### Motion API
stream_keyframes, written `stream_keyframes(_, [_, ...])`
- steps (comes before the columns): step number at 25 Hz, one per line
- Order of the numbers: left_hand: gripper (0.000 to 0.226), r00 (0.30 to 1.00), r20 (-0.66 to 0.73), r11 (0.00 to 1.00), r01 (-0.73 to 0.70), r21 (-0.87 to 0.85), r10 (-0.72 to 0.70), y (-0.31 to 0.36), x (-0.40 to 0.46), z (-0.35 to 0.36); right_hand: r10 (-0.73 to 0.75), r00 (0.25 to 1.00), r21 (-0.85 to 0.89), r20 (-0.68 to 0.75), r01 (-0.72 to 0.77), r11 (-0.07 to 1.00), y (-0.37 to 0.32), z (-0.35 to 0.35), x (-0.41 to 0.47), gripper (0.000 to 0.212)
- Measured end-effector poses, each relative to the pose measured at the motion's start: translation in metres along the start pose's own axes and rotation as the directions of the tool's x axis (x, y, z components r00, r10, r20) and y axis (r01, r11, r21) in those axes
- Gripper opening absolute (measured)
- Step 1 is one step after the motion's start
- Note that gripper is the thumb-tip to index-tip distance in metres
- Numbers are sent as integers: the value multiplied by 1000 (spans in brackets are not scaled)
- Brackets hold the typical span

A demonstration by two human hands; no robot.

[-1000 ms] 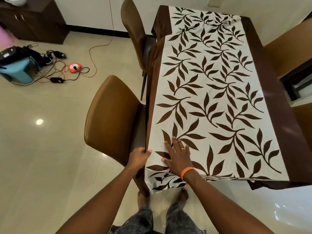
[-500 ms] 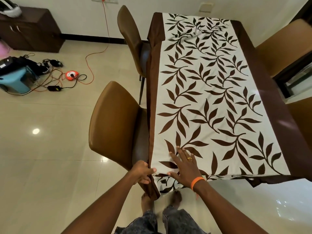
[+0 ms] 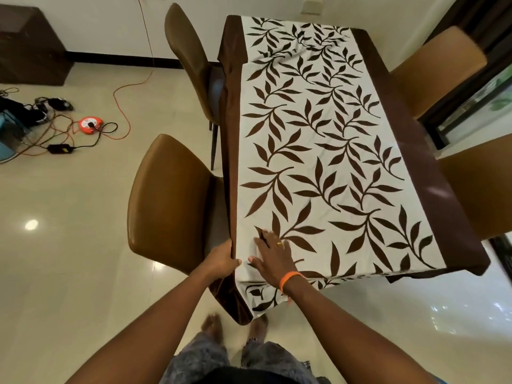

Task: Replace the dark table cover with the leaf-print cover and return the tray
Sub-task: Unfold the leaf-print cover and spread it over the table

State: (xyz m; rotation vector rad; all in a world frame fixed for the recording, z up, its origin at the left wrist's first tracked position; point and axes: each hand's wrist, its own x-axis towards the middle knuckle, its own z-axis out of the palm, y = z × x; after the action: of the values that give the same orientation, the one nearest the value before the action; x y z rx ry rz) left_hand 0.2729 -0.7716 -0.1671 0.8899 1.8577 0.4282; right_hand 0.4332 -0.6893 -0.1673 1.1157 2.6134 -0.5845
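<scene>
The leaf-print cover (image 3: pixel 327 151), white with brown leaves and brown borders, lies spread along the whole table. Its near left corner hangs down over the table's edge. My left hand (image 3: pixel 220 263) grips the cover's brown left border at that corner. My right hand (image 3: pixel 273 254), with a ring and an orange wristband, rests flat with fingers spread on the white part right beside it. No tray and no separate dark cover are in view.
Two brown chairs (image 3: pixel 169 200) stand along the table's left side, two tan chairs (image 3: pixel 440 67) on the right. Cables, an orange cord reel (image 3: pixel 90 124) and a blue box lie on the floor far left. A dark cabinet (image 3: pixel 30 45) stands at the back wall.
My left hand has pulled the brown border down over the left edge, so the cover sits straighter. My right hand has slid slightly up the cloth. The view has shifted closer.
</scene>
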Motion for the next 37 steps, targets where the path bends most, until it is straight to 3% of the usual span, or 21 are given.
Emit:
stream_keyframes(2, [29, 995, 95, 997, 5, 72, -12, 6, 3, -14, 27, 999, 56, -38, -25, 998, -9, -4, 6, 54])
stream_keyframes(4, [25, 996, 82, 995, -23, 102, 15, 12, 9, -52, 66, 995, 102, -79, -57, 993, -30, -15, 28, 50])
stream_keyframes(8, [39, 991, -40, 992, -130, -4, 129, 17, 18, -131, 204, 968, 245, -144, -165, 955, -80, -39, 78, 45])
stream_keyframes(12, [26, 961, -195, 953, -235, -190, 198, 0, 23, -266, 324, 910, 419, -260, -196, 887, -169, -77, 154, 46])
stream_keyframes(17, [8, 954, -289, 906, -188, -378, 78, -31, 30, -382, 465, 848, 627, -253, -222, 747, -250, -95, 209, 37])
stream_keyframes(22, [14, 966, -259, 878, -140, -458, 19, -41, 75, -453, 617, 733, 723, -286, -257, 641, -259, -118, 282, 28])
stream_keyframes(28, [16, 991, -127, 930, -86, -356, 43, -18, 175, -536, 824, 555, 919, -115, -255, 300, -266, -153, 420, 17])
stream_keyframes(33, [10, 988, -61, 939, -154, -308, 142, 52, 256, -589, 871, 492, 958, -2, -249, 143, -268, -192, 497, 11])
stream_keyframes(35, [7, 987, 3, 941, -150, -302, 159, 83, 295, -600, 889, 442, 974, 117, -226, -15, -262, -199, 528, 11])
stream_keyframes(37, [7, 985, 59, 930, -131, -343, 160, 106, 327, -603, 833, 447, 945, 325, -126, -301, -257, -206, 547, 23])
